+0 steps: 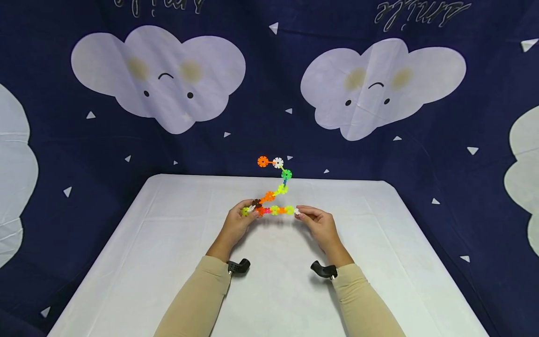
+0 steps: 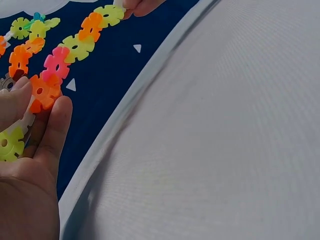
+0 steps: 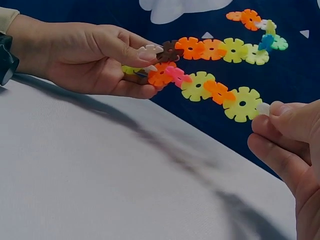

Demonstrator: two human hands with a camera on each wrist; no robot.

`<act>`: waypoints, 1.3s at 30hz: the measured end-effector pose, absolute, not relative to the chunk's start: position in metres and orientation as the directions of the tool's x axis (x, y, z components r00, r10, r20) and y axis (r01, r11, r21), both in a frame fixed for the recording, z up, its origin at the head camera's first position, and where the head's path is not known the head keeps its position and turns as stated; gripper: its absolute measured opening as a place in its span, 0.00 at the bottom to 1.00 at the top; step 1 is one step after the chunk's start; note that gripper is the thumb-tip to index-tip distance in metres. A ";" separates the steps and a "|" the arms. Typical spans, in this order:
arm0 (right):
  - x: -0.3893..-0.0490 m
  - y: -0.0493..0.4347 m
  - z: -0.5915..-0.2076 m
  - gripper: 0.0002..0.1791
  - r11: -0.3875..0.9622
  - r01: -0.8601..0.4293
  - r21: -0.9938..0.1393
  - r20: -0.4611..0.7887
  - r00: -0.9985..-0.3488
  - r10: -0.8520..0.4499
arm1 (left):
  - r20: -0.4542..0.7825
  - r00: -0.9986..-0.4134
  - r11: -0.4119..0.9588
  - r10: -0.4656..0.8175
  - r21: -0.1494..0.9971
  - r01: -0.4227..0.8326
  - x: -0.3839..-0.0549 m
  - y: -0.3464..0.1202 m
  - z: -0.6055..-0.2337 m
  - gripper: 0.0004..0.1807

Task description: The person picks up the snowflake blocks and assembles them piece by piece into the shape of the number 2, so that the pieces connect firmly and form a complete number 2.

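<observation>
Both hands hold up a chain of colourful interlocking snowflake discs (image 1: 269, 196) above the table. My left hand (image 1: 236, 223) grips the end where two strands meet, around white, brown and orange discs; a yellow-green disc (image 2: 10, 144) shows by its palm. One strand, with a pink disc (image 3: 178, 77) and a yellow disc (image 3: 242, 104), runs straight across to my right hand (image 1: 322, 227). There the thumb and fingers pinch a white disc (image 3: 263, 108), mostly hidden by the fingertips. The other strand rises and curves back, past a green disc (image 1: 286, 174) to an orange disc (image 1: 263, 161) at its free end.
A white cloth-covered table (image 1: 168, 281) lies under the hands, and their shadows fall on it. Behind it hangs a dark blue cloth (image 1: 269, 84) printed with clouds and small triangles. Each wrist wears a black camera mount (image 1: 239, 266) beside a beige sleeve (image 1: 198, 295).
</observation>
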State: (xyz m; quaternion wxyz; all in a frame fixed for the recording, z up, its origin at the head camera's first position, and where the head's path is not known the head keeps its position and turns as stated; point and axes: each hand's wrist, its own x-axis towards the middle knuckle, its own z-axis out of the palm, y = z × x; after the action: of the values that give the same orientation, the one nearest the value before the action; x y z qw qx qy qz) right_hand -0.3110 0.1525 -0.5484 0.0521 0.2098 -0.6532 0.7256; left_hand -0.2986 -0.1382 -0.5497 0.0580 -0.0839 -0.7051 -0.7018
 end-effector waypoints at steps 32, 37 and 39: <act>-0.311 0.160 -0.552 0.11 -0.095 -0.307 -0.947 0.321 -0.913 -0.251 | 0.217 -0.971 0.116 0.100 0.967 0.228 -0.298 -0.134 -0.551 0.23; -0.309 0.159 -0.552 0.11 -0.058 -0.239 -0.969 0.246 -0.939 -0.241 | 0.147 -0.986 0.140 0.072 0.978 0.156 -0.295 -0.131 -0.552 0.23; -0.308 0.159 -0.553 0.11 -0.050 -0.178 -0.983 0.184 -0.953 -0.240 | 0.108 -0.992 0.135 0.068 0.984 0.117 -0.292 -0.129 -0.552 0.23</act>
State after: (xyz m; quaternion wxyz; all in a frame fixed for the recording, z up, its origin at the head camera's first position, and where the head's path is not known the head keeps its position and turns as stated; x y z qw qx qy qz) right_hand -0.3079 0.1590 -0.5528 -0.0220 0.1516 -0.6888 0.7086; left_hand -0.2917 -0.1293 -0.5523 0.0186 -0.0614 -0.7529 -0.6550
